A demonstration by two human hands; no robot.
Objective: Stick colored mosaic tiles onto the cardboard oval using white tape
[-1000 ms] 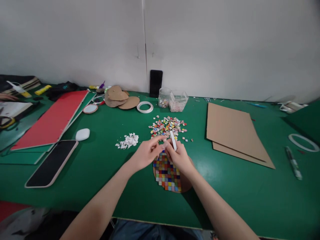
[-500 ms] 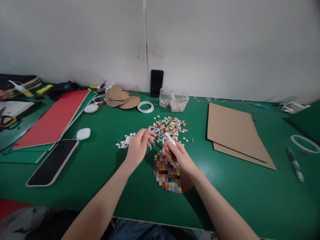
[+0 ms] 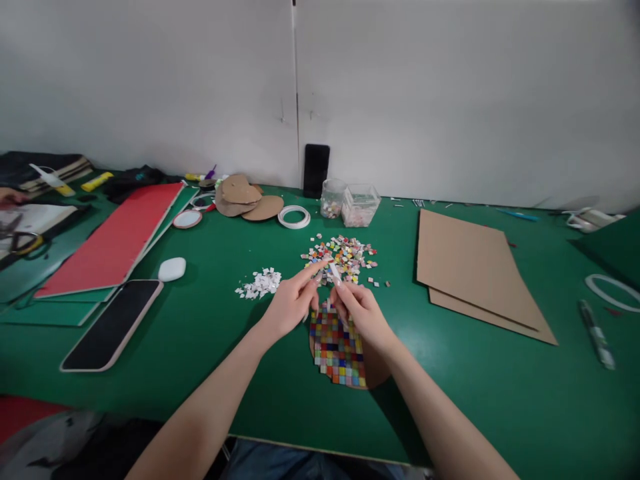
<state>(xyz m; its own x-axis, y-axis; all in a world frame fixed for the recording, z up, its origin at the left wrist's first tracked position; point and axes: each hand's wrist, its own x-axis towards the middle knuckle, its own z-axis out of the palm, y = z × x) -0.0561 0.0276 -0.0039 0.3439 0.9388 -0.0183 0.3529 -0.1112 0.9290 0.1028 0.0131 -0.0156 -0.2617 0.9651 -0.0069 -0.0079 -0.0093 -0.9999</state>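
My right hand (image 3: 361,308) is closed on a strip of white tape (image 3: 335,270), its end sticking up past the thumb. My left hand (image 3: 295,299) has its index finger stretched out to the strip's tip, the other fingers loosely bent. A speck of red shows at that fingertip, too small to name. Beneath the right hand lies a brown cardboard disc (image 3: 377,368), partly covered with rows of coloured mosaic tiles (image 3: 337,350); the hand hides its upper edge. Just beyond both hands spreads a pile of loose tiles (image 3: 350,252).
White paper scraps (image 3: 260,283) lie left of the hands. A phone (image 3: 113,327) and white earbud case (image 3: 172,269) are further left. Behind stand clear containers (image 3: 361,205), a tape roll (image 3: 294,217) and cardboard discs (image 3: 265,208). Cardboard sheets (image 3: 465,260) lie right. Another person's hand (image 3: 13,197) shows far left.
My left hand has moved right and its index finger now reaches the white strip's end. The right hand keeps its hold on the strip. The view has shifted slightly.
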